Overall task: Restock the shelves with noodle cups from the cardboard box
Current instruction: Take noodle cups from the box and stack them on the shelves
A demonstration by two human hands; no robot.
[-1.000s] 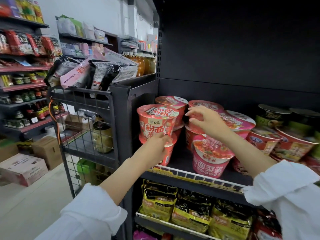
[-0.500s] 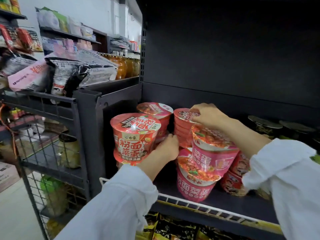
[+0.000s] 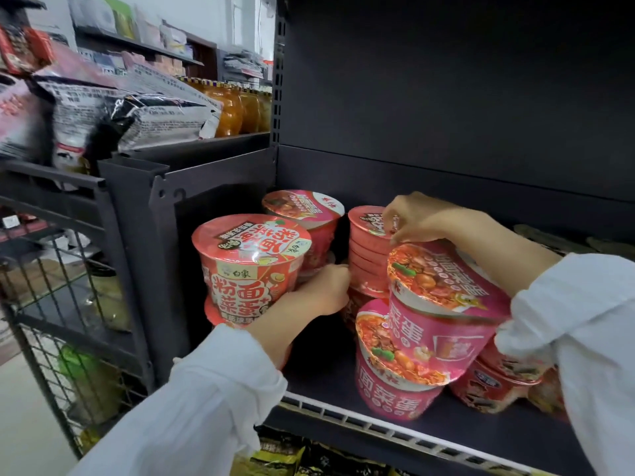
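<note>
A person's left hand (image 3: pixel 321 290) curls round the right side of a red noodle cup (image 3: pixel 251 266) by the left edge of the dark shelf (image 3: pixel 481 438). It says 白象 and 粉面菜蛋, and sits on another red cup. The right hand (image 3: pixel 424 218) pinches the lid rim of a pink cup (image 3: pixel 443 304), tilted on a second pink cup (image 3: pixel 395 383) near the front edge. Two more cups stand at the back. The cardboard box is out of sight.

Dim dark shelf recess, glare on cup lids, blurred left edge, wide-angle bending
</note>
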